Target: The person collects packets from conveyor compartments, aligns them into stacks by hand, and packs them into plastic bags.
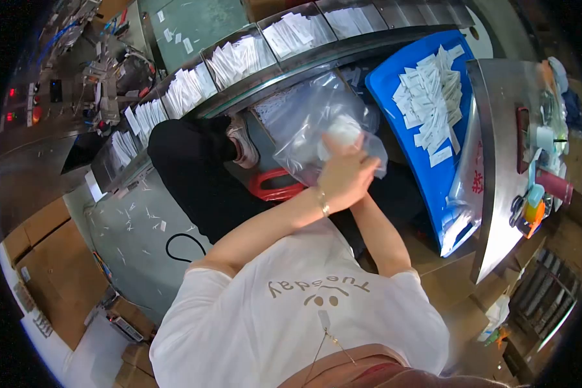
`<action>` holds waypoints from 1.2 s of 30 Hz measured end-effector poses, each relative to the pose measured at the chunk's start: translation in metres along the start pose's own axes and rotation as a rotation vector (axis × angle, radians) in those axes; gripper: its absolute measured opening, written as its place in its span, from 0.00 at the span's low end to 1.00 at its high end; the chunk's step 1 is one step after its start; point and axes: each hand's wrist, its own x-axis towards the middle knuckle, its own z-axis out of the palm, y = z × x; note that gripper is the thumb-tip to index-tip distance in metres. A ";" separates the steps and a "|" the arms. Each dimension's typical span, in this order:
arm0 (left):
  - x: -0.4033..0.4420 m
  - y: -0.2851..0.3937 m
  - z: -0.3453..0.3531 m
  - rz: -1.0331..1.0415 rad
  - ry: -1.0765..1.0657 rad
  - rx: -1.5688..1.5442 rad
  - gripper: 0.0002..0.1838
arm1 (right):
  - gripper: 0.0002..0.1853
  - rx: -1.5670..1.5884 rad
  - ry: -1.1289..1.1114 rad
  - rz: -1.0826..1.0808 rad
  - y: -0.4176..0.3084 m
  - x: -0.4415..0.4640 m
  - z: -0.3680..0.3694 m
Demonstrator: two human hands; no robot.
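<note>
Beyond the fingers, we have a long, dark metal trough (pixel 291 70) curving across, its compartments packed with flat white paper slips (pixel 239 61). To the right of the fingers slants a shallow blue plastic tray (pixel 425 184) with a heap of narrow white packets (pixel 428 97) at its far end.

Smaller than these, a clear, crumpled plastic bag (pixel 297 139) lies just beyond the fingers and reaches around to either side of them. Its slack film gives us no sure long axis; the larger spread of it runs away and to the left. A rounded white bundle (pixel 346 129) shows at the bag, just past the fingertips.

The left hand (pixel 348 178) is uppermost at the bag's near side, its fingers (pixel 370 167) bent; blur keeps us from telling whether they pinch the film. Crossing beneath it comes the right forearm (pixel 385 236), but that hand is mostly hidden, so we cannot tell its grip or which hand is nearer the bundle.

Nearer and to the left of the fingers sits a glossy red loop (pixel 275 187), partly covered. The bag's mouth we cannot make out.
</note>
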 end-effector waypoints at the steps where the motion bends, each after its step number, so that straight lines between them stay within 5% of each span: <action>1: -0.001 0.002 0.005 0.082 -0.041 0.007 0.14 | 0.38 -0.859 0.095 -0.333 -0.119 -0.058 0.089; 5: -0.012 0.023 0.004 0.143 -0.169 -0.039 0.15 | 0.47 -0.495 -0.295 -0.635 -0.065 0.030 0.098; 7: -0.018 0.013 -0.005 0.152 -0.008 0.007 0.17 | 0.34 -0.587 -0.149 -0.457 -0.045 0.069 0.101; 8: -0.024 0.005 -0.012 0.161 0.148 0.053 0.19 | 0.17 -0.209 -0.385 -0.085 -0.052 0.084 0.098; 9: -0.033 -0.011 -0.016 0.165 0.175 0.115 0.22 | 0.17 -0.211 -0.387 -0.086 -0.050 0.084 0.091; 11: -0.047 -0.044 -0.021 0.046 0.190 0.201 0.24 | 0.14 0.593 -0.266 0.629 -0.056 0.068 0.073; 12: -0.055 -0.059 -0.014 0.045 0.193 0.200 0.24 | 0.17 0.525 -0.267 0.394 -0.025 0.089 0.068; 14: -0.064 -0.088 0.003 -0.307 0.272 0.228 0.31 | 0.17 0.595 -0.172 0.443 -0.010 0.101 0.061; 17: -0.063 -0.108 0.034 -0.453 0.059 -0.121 0.40 | 0.17 0.626 0.010 0.464 0.012 0.130 0.042; 23: -0.002 -0.116 0.083 -0.341 0.170 -0.010 0.44 | 0.16 0.522 0.242 0.390 0.018 0.123 0.009; 25: 0.020 -0.114 0.090 -0.427 -0.249 0.221 0.43 | 0.15 0.600 0.141 0.444 0.017 0.106 0.000; 27: 0.024 -0.121 0.100 -0.362 -0.318 0.295 0.36 | 0.14 0.532 0.197 0.321 0.043 0.101 -0.001; 29: 0.024 -0.139 0.114 -0.326 -0.572 0.291 0.23 | 0.14 0.750 0.185 0.450 0.013 0.075 0.002; 30: 0.016 -0.138 0.119 -0.229 -0.326 0.326 0.17 | 0.15 0.748 0.248 0.455 0.010 0.071 0.002; 32: 0.021 -0.105 0.094 -0.144 -0.275 0.272 0.17 | 0.18 0.704 0.367 0.413 -0.019 0.050 0.013; 33: 0.022 -0.086 0.080 -0.077 -0.220 0.208 0.18 | 0.18 0.709 0.371 0.422 0.048 0.076 -0.029; 35: 0.018 -0.059 0.071 0.092 -0.171 0.166 0.21 | 0.27 -0.458 -0.382 -0.258 0.170 0.167 -0.037; 36: 0.012 -0.049 0.071 0.185 -0.116 0.165 0.25 | 0.27 -0.454 -0.383 -0.255 0.166 0.152 -0.028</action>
